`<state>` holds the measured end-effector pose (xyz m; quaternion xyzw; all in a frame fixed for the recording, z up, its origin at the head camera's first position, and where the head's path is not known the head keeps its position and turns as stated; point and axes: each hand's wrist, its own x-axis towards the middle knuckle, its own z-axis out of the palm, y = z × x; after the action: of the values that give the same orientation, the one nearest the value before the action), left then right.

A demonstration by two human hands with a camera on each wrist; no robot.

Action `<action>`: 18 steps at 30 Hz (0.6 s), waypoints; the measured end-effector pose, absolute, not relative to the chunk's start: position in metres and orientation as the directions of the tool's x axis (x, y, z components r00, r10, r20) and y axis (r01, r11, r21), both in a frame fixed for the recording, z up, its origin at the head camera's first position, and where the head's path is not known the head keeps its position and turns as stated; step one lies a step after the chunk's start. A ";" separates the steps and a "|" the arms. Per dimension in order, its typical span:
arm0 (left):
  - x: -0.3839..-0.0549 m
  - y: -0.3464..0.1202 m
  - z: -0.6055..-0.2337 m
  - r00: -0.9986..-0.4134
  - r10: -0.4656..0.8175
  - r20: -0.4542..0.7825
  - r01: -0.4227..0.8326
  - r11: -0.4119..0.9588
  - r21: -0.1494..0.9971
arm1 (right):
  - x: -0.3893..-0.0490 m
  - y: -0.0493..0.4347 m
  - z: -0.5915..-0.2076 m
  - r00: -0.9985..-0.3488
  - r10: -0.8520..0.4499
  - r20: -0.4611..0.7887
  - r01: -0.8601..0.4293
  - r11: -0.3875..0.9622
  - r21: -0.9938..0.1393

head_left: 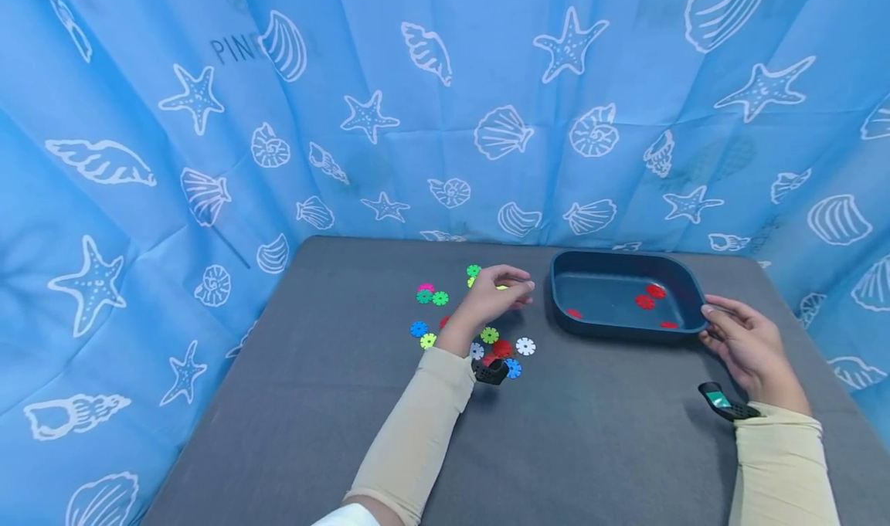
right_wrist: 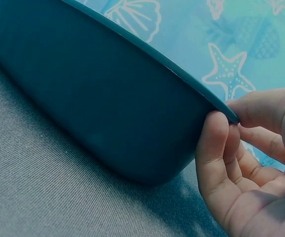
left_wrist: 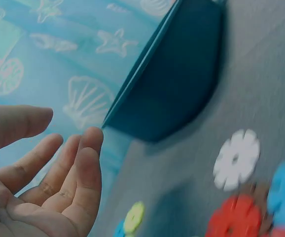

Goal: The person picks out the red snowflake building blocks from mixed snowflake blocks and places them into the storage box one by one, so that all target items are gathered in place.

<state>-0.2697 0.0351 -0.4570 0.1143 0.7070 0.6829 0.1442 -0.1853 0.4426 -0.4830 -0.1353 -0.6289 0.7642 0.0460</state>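
My right hand [head_left: 754, 348] grips the rim of a dark blue tray [head_left: 612, 330] at its right end. In the right wrist view the thumb lies over the rim and the fingertips press against the outer wall. Several red notched discs lie inside the tray, among them a red disc [head_left: 645, 302] near the middle. To the left of the tray hovers my left hand [head_left: 487, 302], above a scatter of coloured discs. Its fingers are loosely bent, the thumb stands apart from them, and the left wrist view shows nothing between them.
Around the left wrist lie a white disc [head_left: 525, 346], a blue disc [head_left: 419, 329], a green disc [head_left: 440, 298] and several others, some overlapping. Everything rests on a grey cloth-covered table [head_left: 299, 402]. A blue curtain [head_left: 445, 109] with a seashell print hangs behind it.
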 end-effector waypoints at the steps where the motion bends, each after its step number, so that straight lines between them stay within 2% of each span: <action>1: -0.270 0.029 -0.458 -0.935 0.351 -0.047 -0.034 0.043 0.998 | -0.185 0.443 -0.483 -0.959 0.239 -0.149 0.099 -0.209 -0.973; 7: -0.273 -0.005 -0.463 -0.952 0.298 -0.069 -0.054 0.059 0.997 | -0.185 0.444 -0.484 -0.961 0.233 -0.151 0.098 -0.226 -0.969; 18: -0.273 -0.057 -0.481 -0.986 0.152 -0.066 -0.032 0.215 0.976 | -0.185 0.442 -0.484 -0.959 0.231 -0.166 0.113 -0.228 -0.967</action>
<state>-0.2730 -0.0570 -0.4813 0.0385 0.7761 0.6251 0.0736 -0.1850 0.4420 -0.4840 -0.1387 -0.6202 0.7711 0.0384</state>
